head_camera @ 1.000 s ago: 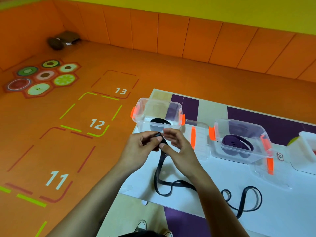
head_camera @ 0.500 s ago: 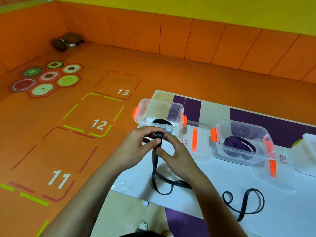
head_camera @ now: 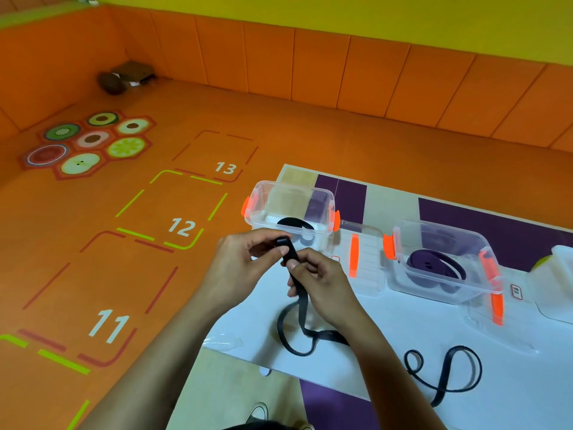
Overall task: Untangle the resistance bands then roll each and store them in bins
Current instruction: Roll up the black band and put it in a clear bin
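Above the sheet (head_camera: 403, 324), both hands (head_camera: 238, 268) (head_camera: 322, 290) pinch the black band (head_camera: 303, 308), its rolled end half-hidden.

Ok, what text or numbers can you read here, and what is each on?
"13": floor, farthest marked square.
"12": floor, middle square.
"11": floor, nearest square.
Right lid sticker: too small to read.
Left lid sticker: too small, partly hidden.

Orange floor (head_camera: 279, 135) (numbered squares), yellow wall (head_camera: 341, 10)
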`<state>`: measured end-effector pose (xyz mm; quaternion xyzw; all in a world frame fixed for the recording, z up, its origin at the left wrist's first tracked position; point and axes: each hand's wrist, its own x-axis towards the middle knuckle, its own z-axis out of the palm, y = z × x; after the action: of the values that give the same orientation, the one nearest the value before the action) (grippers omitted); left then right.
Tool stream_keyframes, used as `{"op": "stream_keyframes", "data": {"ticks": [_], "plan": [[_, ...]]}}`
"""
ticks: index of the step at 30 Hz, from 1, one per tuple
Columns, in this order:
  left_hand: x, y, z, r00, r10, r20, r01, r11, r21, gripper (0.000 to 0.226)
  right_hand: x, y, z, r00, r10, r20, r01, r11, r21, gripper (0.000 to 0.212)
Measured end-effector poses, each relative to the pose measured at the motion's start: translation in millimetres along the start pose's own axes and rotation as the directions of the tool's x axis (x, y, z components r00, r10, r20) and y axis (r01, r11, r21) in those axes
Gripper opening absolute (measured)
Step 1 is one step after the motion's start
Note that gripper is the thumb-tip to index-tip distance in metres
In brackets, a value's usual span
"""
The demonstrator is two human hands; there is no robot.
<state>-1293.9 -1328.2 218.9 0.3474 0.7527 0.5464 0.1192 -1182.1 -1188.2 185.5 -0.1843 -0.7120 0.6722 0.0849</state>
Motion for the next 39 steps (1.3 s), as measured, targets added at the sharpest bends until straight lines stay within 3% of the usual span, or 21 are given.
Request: {"op": "stream_keyframes", "data": {"ticks": [3,6,10,15,19,22,25,28,34,39], "plan": [[-3,-3,3,0.988,0.142,-0.061,-0.133,0.982,0.132,0.019,-1,-2,2,0.997,0.049,0.062,-0.05,0.999,0.003,0.019],[-1,-9,8,0.929,0.362,-0.072,-0.32,0.887,0.333,0.022,-1,-5,3,0.997,0.064,0.036,-0.065,0.997,0.035,0.024],[5,-9,14,0.902,0.429,-0.042,-0.386,0.847,0.366,0.023,2,-12,2,0.999,0.035,-0.03,-0.033,0.996,0.085,0.022],[-3,-15,22,0.958,0.284,-0.032,-0.268,0.932,0.243,0.035,1,-3,0,0.996,-0.034,-0.078,0.031,0.999,-0.044,0.02],[-1,-14,17,0.997,-0.069,0.04,0.072,0.995,-0.066,0.036,2,3,-8,0.989,-0.094,-0.111,0.064,0.966,-0.252,0.019],[6,-8,14,0.935,-0.355,0.016,0.341,0.885,-0.317,0.019,-2,0,-14,0.987,-0.141,-0.076,0.109,0.937,-0.333,0.026],[8,-6,10,0.866,-0.455,0.209,0.501,0.785,-0.366,0.021,-2,0,-16,0.974,-0.224,-0.002,0.194,0.848,-0.494,0.036],[5,-9,9,0.872,-0.407,0.272,0.486,0.783,-0.388,0.019,-2,1,-15,0.963,-0.265,0.045,0.239,0.768,-0.594,0.044],[1,-10,24,0.91,-0.405,0.093,0.405,0.816,-0.412,0.013,0,1,-10,0.946,-0.321,-0.031,0.235,0.75,-0.618,0.047],[-3,-7,39,0.895,-0.444,-0.029,0.389,0.813,-0.432,0.009,5,-1,-8,0.947,-0.313,-0.07,0.206,0.761,-0.615,0.028]]}}
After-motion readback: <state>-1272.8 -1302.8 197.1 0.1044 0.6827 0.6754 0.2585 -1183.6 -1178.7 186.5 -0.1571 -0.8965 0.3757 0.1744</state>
